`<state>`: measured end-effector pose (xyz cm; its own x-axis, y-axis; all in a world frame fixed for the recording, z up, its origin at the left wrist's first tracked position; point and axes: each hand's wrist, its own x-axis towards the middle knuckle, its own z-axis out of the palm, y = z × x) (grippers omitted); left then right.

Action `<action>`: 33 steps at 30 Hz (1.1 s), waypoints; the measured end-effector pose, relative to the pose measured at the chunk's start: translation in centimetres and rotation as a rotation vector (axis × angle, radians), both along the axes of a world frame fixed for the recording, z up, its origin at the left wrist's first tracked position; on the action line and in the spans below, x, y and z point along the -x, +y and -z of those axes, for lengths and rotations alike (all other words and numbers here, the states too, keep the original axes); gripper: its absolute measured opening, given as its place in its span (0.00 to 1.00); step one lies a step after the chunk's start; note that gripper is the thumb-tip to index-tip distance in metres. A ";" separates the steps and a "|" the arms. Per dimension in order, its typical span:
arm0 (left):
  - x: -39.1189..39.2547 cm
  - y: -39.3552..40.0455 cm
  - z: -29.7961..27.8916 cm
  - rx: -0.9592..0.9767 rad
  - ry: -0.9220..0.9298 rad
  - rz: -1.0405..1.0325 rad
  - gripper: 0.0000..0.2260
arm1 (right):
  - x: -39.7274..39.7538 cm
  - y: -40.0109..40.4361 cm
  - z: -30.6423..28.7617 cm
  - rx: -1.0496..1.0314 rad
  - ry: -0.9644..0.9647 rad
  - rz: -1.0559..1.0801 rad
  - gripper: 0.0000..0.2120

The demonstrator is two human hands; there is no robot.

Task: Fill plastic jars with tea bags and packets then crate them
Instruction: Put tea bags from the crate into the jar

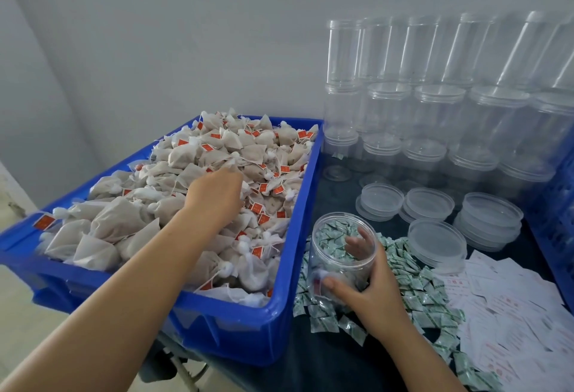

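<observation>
A blue crate (298,224) on the left is heaped with beige tea bags (223,149) bearing red tags. My left hand (214,196) reaches into the heap, fingers bent down among the bags; whether it holds one is hidden. My right hand (369,283) grips a clear plastic jar (338,255) standing just right of the crate, thumb across its front, fingers wrapped behind. A tea bag or two lies in the jar's bottom. Small green-and-white packets (416,286) lie scattered around the jar on the dark tabletop.
Stacked empty clear jars (435,103) line the back right against the wall. Several clear lids (435,236) lie in front of them. White paper slips (512,314) with red print spread at the right. Another blue crate's wall (559,230) borders the far right.
</observation>
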<state>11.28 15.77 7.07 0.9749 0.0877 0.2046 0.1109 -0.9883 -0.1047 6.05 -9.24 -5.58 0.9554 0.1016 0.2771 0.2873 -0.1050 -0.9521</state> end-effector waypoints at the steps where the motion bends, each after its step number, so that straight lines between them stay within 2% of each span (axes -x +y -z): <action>1: -0.1 0.3 0.5 -0.022 0.025 -0.019 0.11 | 0.0 0.0 0.0 0.000 -0.001 0.000 0.41; 6: -0.9 0.6 2.1 -0.202 0.107 -0.105 0.05 | 0.0 0.0 0.1 0.000 -0.012 0.004 0.40; 8: -1.3 0.6 2.4 -0.252 0.150 -0.138 0.06 | 0.0 0.0 0.1 0.001 -0.018 0.007 0.40; 13: -1.9 1.2 2.9 -0.279 0.120 -0.204 0.07 | 0.0 0.0 0.1 0.001 -0.019 0.005 0.41; 23: -2.2 2.0 3.0 -0.191 0.086 -0.198 0.01 | 0.2 0.1 0.0 -0.003 -0.019 0.004 0.39; 28: -2.0 1.9 2.7 -0.121 0.033 -0.141 0.04 | 0.0 0.0 0.2 -0.004 -0.035 0.002 0.40; 30: -1.8 1.7 2.4 -0.055 0.002 -0.094 0.07 | -0.1 -0.1 0.3 0.000 -0.041 0.003 0.40; 33: -1.4 1.2 2.1 0.149 -0.047 -0.031 0.11 | -0.2 -0.1 0.3 0.004 -0.038 0.002 0.40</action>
